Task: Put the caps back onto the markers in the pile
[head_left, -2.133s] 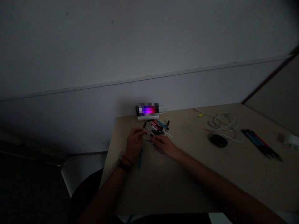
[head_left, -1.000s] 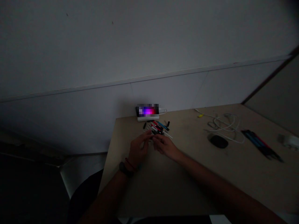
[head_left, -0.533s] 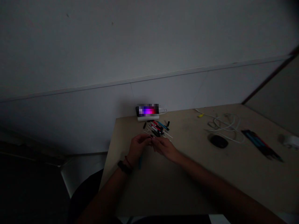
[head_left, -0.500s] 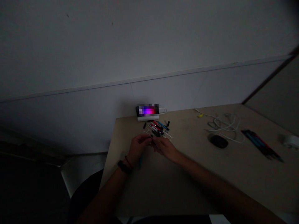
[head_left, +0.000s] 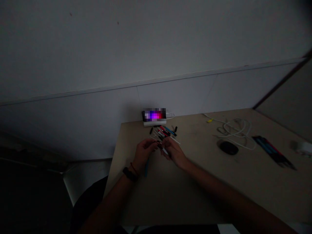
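Dim desk (head_left: 200,182) carrying a loose heap of thin coloured tools (head_left: 165,132) near the wall, with left hand (head_left: 144,152) and right hand (head_left: 174,152) pinching, grips closed, on one white-tipped tool (head_left: 165,151) just in front of the heap.

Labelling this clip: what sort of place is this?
Probably an office desk: a computer mouse, a white cable and a power strip sit on the pale tabletop, near a pile of slim pens or small tools.
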A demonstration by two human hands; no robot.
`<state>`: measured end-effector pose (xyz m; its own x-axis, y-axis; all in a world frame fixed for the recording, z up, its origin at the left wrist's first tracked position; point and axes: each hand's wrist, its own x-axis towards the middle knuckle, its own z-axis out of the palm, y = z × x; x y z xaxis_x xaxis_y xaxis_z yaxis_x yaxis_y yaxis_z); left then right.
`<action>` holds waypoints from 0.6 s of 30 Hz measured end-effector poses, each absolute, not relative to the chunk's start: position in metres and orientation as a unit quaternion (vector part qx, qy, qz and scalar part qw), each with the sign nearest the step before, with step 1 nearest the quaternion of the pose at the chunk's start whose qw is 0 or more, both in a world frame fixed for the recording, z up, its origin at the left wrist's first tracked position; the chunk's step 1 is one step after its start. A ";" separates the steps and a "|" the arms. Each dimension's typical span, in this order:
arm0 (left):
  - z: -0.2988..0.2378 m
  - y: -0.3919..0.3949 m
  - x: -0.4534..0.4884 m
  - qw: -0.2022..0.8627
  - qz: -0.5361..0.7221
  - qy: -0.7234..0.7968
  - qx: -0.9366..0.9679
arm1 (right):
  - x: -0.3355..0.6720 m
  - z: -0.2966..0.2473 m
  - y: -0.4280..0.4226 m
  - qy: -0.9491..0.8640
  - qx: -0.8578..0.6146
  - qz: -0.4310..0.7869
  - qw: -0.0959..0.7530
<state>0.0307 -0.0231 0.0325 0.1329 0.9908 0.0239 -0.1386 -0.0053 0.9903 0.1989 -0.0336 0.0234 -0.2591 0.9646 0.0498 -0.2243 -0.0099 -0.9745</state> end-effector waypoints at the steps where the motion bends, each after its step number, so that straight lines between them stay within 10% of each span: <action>1: 0.033 -0.023 0.031 0.562 0.502 0.427 0.500 | 0.199 0.023 -0.033 -0.507 -0.364 0.612 0.486; 18: 0.034 -0.024 0.033 0.583 0.476 0.404 0.520 | 0.196 0.028 -0.032 -0.467 -0.368 0.650 0.474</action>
